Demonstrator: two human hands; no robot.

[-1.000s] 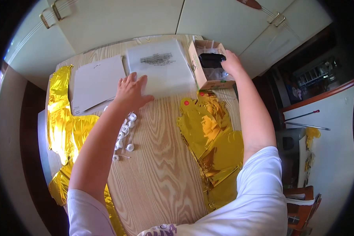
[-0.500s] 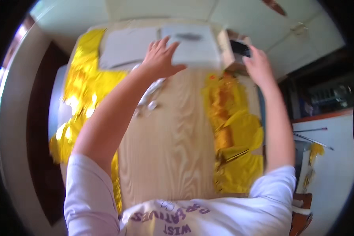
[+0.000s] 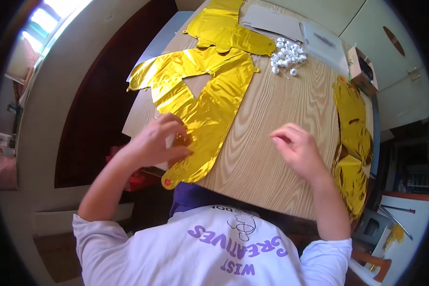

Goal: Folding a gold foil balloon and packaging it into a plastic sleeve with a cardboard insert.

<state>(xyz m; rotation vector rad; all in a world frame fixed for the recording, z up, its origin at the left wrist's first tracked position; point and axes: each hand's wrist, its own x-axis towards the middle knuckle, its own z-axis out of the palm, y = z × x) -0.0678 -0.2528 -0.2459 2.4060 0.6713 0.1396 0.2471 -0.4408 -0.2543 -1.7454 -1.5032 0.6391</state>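
Observation:
A flat, uninflated gold foil balloon point(image 3: 219, 112) lies along the left part of the wooden table. Its rounded near end, with a small red mark point(image 3: 167, 182), hangs slightly over the front edge. Just over that end is my left hand point(image 3: 159, 140), fingers curved and apart with nothing seen in them. My right hand point(image 3: 298, 150) is above bare wood right of the balloon. Its fingers are curled and the thumb and fingertips pinch together; whatever they hold, if anything, is hidden.
More flat gold foil point(image 3: 224, 28) lies at the far left, and another gold piece point(image 3: 352, 133) along the right edge. Small white rounded pieces point(image 3: 287, 55) sit in a cluster near grey sheets point(image 3: 271, 21) and a clear plastic sleeve point(image 3: 326, 45). A box point(image 3: 355, 69) holds something black.
My right hand has left the box at the far right and come back nearer, now pinched. My left hand has moved down from the far sheets to the balloon's near end. The view has turned left.

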